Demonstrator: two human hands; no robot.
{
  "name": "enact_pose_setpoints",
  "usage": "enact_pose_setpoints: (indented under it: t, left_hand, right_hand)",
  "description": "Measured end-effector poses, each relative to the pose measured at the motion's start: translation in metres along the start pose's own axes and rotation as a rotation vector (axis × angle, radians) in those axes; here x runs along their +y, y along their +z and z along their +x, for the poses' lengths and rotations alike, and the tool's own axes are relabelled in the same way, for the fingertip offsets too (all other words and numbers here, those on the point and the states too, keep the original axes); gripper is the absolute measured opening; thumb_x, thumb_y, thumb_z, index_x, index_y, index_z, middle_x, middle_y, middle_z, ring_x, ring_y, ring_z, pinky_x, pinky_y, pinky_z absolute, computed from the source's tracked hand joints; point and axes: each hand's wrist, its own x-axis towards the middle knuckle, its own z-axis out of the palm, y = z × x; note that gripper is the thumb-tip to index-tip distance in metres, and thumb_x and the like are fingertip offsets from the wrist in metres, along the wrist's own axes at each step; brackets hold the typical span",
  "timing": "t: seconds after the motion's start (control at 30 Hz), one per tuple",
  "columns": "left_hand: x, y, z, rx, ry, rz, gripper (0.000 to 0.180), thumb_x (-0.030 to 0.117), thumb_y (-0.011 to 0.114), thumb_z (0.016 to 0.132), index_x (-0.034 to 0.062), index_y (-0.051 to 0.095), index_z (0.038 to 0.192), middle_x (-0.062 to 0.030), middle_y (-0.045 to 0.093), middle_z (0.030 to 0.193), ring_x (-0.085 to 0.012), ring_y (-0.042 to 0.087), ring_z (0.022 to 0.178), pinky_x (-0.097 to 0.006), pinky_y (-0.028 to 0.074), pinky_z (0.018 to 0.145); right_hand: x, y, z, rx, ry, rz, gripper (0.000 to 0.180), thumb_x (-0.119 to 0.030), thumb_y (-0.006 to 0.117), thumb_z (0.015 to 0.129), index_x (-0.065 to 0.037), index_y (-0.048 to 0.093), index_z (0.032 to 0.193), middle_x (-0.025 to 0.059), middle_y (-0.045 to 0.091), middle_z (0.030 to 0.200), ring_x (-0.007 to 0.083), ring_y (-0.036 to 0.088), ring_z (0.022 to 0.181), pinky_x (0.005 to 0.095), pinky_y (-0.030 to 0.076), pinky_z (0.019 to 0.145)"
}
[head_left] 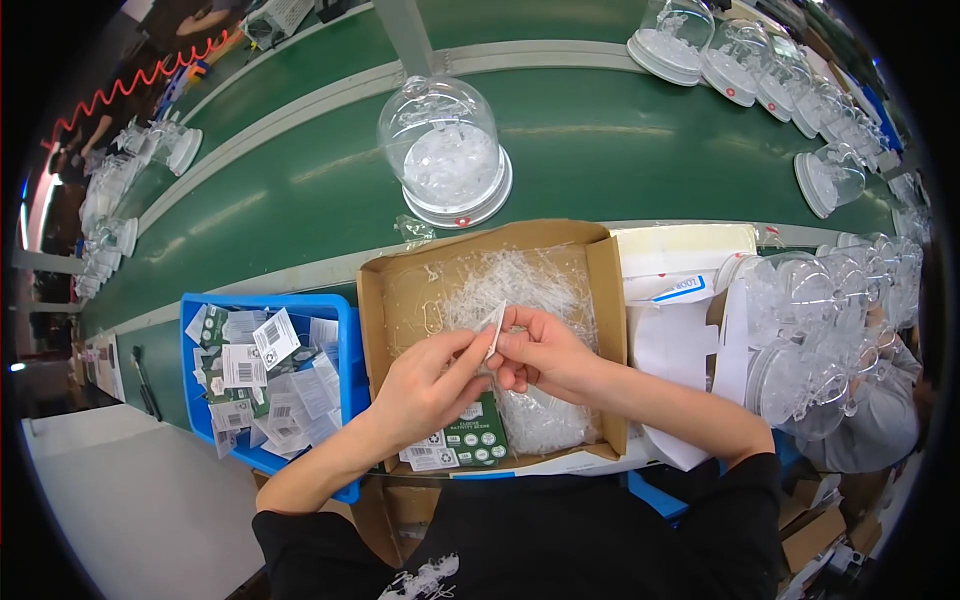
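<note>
Above the open cardboard box (372, 320), my left hand (425, 385) and my right hand (550, 350) meet, both closed in a pinch. Between their fingertips is a small white card tag (496, 322), tilted nearly edge-on. Whether a loop is threaded through it is hidden by my fingers. Under my hands lies a heap of clear thin plastic tag loops (545, 425). Green printed cards (478, 440) rest in the box's near left corner, beside my left wrist.
A blue bin (350, 350) full of tags stands to the left. Across the green conveyor (590, 130) sits a clear dome ornament (450, 160) on a white base. More domes (800, 300) crowd the right, near another person's grey sleeve (880, 420).
</note>
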Motion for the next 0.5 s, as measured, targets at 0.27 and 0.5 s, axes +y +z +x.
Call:
enact_pose_setpoints:
  t: [0.27, 0.5]
  left_hand:
    - [-0.008, 0.002, -0.004, 0.021, 0.019, -0.173, 0.036, 0.002, 0.071, 0.072, -0.0009, 0.056, 0.104, -0.0139, 0.061, 0.099, -0.0307, 0.063, 0.086, -0.038, 0.052, 0.071]
    - [-0.006, 0.001, -0.008, -0.085, -0.188, -0.376, 0.017, 0.0, 0.064, 0.081, 0.0014, 0.052, 0.092, -0.0133, 0.06, 0.087, -0.0285, 0.061, 0.073, -0.034, 0.05, 0.064]
  right_hand:
    - [-0.007, 0.008, -0.002, 0.044, -0.045, -0.063, 0.017, -0.012, 0.058, 0.094, -0.01, 0.042, 0.087, 0.0079, 0.067, 0.078, 0.0131, 0.063, 0.06, 0.022, 0.047, 0.049]
    - [-0.005, 0.014, -0.009, 0.051, -0.182, -0.31, 0.022, -0.001, 0.063, 0.087, -0.007, 0.043, 0.082, 0.0103, 0.066, 0.074, 0.0129, 0.064, 0.061, 0.021, 0.046, 0.049]
